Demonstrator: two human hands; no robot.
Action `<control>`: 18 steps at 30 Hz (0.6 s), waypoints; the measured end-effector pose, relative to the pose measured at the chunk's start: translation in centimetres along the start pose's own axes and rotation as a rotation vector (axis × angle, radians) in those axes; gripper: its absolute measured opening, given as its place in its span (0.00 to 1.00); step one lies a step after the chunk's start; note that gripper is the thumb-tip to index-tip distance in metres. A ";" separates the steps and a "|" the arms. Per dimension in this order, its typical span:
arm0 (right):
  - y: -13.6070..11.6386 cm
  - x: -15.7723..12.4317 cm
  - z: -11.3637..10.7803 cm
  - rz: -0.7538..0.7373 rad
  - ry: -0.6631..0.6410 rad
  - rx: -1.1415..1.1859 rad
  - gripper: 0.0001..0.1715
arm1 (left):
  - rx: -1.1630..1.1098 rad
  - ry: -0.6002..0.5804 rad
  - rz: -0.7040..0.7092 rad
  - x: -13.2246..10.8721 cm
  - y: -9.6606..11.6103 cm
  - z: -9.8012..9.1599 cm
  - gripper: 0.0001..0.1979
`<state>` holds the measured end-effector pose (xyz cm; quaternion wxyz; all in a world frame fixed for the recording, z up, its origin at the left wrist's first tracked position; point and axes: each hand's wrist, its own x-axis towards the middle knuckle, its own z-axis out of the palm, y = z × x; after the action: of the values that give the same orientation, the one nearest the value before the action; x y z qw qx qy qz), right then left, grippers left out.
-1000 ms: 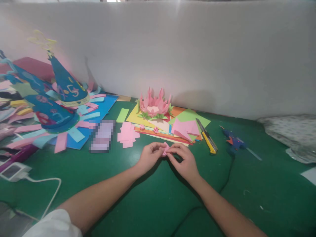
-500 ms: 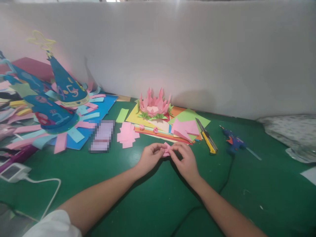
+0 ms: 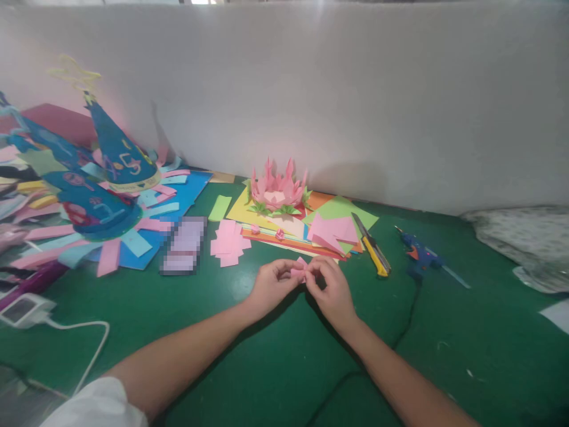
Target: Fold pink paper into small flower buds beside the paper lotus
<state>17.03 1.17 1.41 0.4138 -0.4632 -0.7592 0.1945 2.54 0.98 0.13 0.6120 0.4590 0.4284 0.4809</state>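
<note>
Head view, left hand and right hand pinching pink paper

Bright even light, soft shadows, blurred stretched edges, pixelated patch.

The pink paper piece is mostly covered by the pinching fingertips of the left hand and right hand, so its folds cannot be made out. Left of the fingers, a pixelated rectangle is unreadable. Far to their right, a grey cloth runs off the edge.
</note>
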 end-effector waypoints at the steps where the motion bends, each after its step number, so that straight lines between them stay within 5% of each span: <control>1: 0.0 0.0 0.0 -0.002 0.000 -0.002 0.07 | -0.004 -0.003 0.001 0.0 0.0 0.0 0.17; 10: 0.5 -0.3 0.4 0.055 0.063 0.050 0.02 | -0.048 0.029 -0.005 0.1 0.2 -0.1 0.10; 18: 1.0 -0.5 0.5 0.231 -0.027 0.266 0.08 | -0.005 0.078 0.033 0.3 0.5 -0.3 0.08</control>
<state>17.34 1.25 0.18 0.4362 -0.4859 -0.6739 0.3457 2.18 1.34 0.48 0.5882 0.4454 0.4431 0.5093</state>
